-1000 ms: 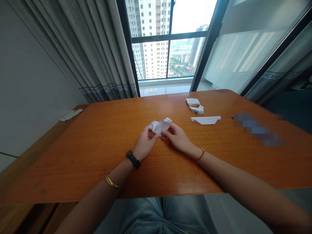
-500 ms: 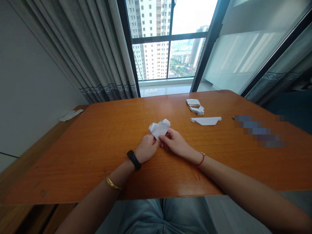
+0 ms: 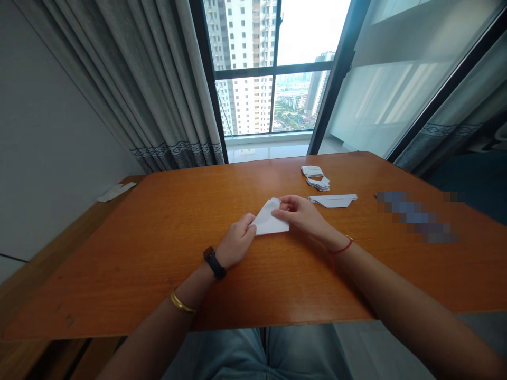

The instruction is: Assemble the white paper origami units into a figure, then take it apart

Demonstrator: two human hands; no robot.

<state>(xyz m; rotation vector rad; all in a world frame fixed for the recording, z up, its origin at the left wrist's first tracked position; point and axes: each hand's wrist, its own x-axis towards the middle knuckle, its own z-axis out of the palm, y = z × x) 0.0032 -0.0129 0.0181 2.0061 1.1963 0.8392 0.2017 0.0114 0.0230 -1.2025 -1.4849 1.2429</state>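
A piece of folded white paper [image 3: 270, 221], roughly triangular with a straight near edge, is held just over the wooden table [image 3: 158, 248]. My left hand [image 3: 238, 238] pinches its left corner between thumb and fingers. With thumb and fingertips, my right hand [image 3: 303, 217] grips the upper right side of the same paper. Part of the paper lies hidden behind the right fingers. Just beyond the right hand lies a long folded paper strip [image 3: 335, 201] with slanted ends.
Two small stacks of folded paper, a squarish stack [image 3: 312, 171] and a notched stack [image 3: 319, 183], lie farther back. A blurred-out item [image 3: 415, 216] is on the right. Some pale paper [image 3: 116, 191] rests on the ledge at far left. Curtains and a window stand behind the table.
The folded paper has turned from a heart-like outline with its point towards me to a triangular one with a flat near edge. My right hand has moved right and up to its upper right side.
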